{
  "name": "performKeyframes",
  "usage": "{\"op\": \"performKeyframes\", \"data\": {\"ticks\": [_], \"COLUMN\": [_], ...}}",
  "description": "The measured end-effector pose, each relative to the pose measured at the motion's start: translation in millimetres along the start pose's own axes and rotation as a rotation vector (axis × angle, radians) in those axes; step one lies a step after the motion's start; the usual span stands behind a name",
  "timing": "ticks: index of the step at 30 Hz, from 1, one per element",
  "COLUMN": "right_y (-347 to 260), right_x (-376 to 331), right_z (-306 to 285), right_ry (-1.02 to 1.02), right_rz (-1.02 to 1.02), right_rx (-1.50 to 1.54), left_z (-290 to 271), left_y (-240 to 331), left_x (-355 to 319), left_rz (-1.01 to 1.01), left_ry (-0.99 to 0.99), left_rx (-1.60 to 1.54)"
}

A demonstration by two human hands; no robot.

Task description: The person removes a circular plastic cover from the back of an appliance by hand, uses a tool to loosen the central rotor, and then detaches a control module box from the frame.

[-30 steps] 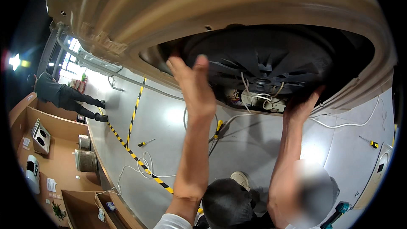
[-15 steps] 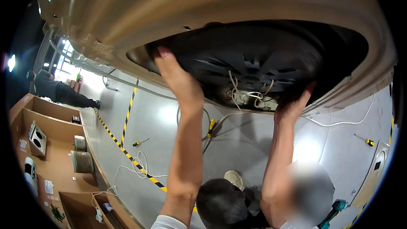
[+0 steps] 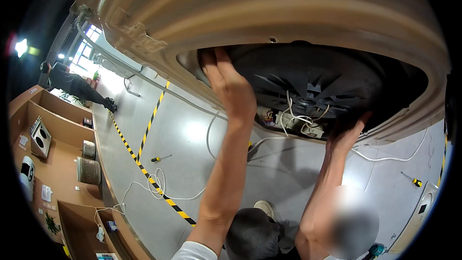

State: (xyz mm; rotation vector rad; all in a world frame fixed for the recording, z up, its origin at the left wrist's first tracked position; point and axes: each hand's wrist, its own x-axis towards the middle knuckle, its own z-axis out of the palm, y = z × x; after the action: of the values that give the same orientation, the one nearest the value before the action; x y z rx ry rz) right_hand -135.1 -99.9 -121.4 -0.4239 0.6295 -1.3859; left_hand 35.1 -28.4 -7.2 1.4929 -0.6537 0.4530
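Note:
Overhead and in front is a gold-beige metal cabinet with a wide opening. Inside it sits a round black plastic tub with ribs fanning from its hub. My left hand reaches into the opening's left end, its long fingers laid along the tub's left edge, tips in shadow. At the lower right my right hand holds the tub's near edge; the thumb points up and the other fingers are hidden. Between the hands, white wires hang by a pale electrical part at the opening's lower rim.
On the grey floor lie a screwdriver, another screwdriver, a white cable and striped tape. A brown partitioned cabinet stands left; a person is beyond it. A grey hose runs along the cabinet side.
The view has shifted, so the cabinet and tub appear further right. My left hand has turned a little, showing more of its back and fingers. Both hands stay at the tub.

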Motion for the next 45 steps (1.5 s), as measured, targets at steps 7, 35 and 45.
{"op": "performKeyframes", "data": {"ticks": [7,35,45], "right_y": [1,-17,-3], "right_x": [1,-7,-2], "right_z": [1,-1,-26], "right_ry": [-0.003,-0.132,-0.12], "right_rz": [-0.046,-0.01,0.13], "right_rx": [0.036,-0.228,-0.092], "left_z": [0,-11,-5], "left_y": [-1,16,32], "left_x": [2,-27,-32], "left_rz": [-0.091,0.005,0.072], "left_ry": [-0.014,-0.249,-0.212], "left_rx": [-0.251,0.293,0.345]}}
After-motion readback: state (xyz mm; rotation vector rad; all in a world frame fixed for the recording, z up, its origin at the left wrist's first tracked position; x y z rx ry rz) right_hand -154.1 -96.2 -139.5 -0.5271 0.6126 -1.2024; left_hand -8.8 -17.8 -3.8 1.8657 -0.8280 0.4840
